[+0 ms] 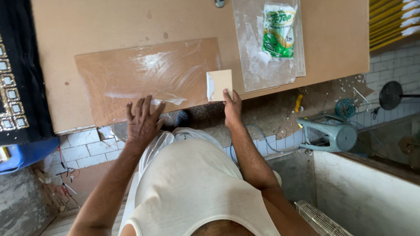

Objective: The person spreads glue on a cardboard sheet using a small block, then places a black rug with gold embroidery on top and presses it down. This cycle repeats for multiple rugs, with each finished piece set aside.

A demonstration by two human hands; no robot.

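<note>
White glue already covers most of the brown laminate sheet (144, 74); left hand (142, 120) flat, fingers spread, right hand (232, 107) pinching the small tan spreader card (220, 84).

A laminate sheet (144, 76) lies along the board's (87, 22) near edge, a small card (220, 84) at its right end, a pouch (279, 30) on plastic film (253, 65) beyond.

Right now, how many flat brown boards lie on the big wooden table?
1: a flat brown rectangular board smeared with white glue lies on the wooden table, under the left hand. The right hand holds a small beige square card at its edge.
</note>
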